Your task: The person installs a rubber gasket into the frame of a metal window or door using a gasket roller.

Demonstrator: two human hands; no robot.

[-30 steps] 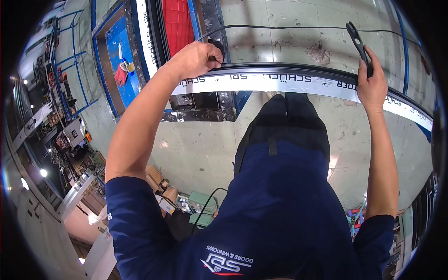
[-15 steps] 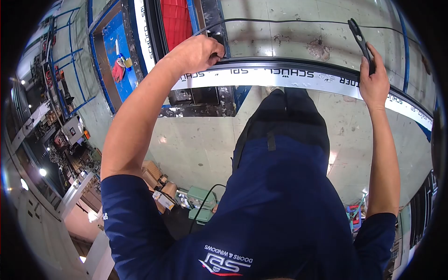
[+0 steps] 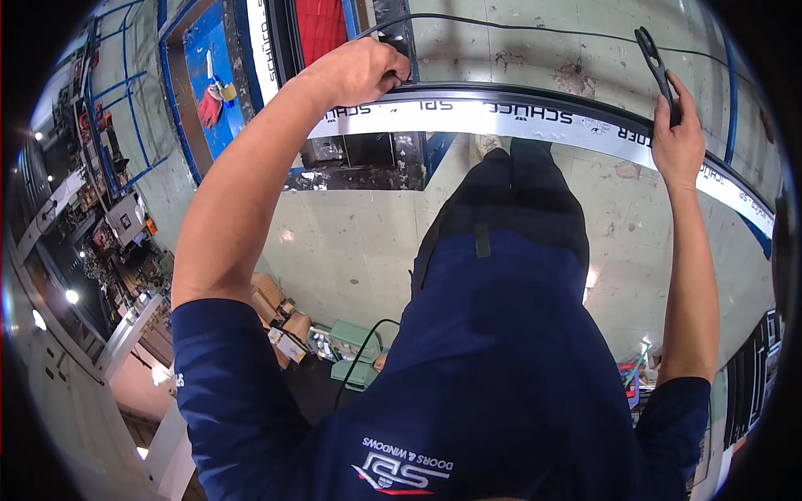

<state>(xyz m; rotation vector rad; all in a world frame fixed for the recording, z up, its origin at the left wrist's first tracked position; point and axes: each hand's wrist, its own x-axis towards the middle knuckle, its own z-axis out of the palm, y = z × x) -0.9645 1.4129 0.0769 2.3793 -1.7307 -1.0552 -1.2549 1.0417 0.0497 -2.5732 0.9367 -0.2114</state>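
A long window-frame profile [image 3: 468, 117], black along its far edge and covered with white printed film on the near side, crosses in front of me. My left hand [image 3: 368, 71] is closed at its far edge, fingers pinched on a thin black rubber strip [image 3: 501, 26]; the fingertips are partly hidden. From that hand the strip loops away to the right above the floor. Towards the profile's right end, my right hand [image 3: 678, 138] is closed round a black scissors-like tool [image 3: 657, 67], its looped end pointing up and away. That hand overlaps the film.
Under the profile's left part stands a dark, scuffed support frame [image 3: 359, 177]. A second film-covered profile [image 3: 266, 58] lies at the left, beside red material [image 3: 322, 29]. Further left, a blue-lined tray [image 3: 200, 58] holds a red glove [image 3: 210, 108]. Green cases [image 3: 355, 341] stand on the floor behind.
The view has shifted slightly, so the profile and both hands appear a little higher or further right. My left hand stays pinched at the profile's edge; my right hand keeps the tool.
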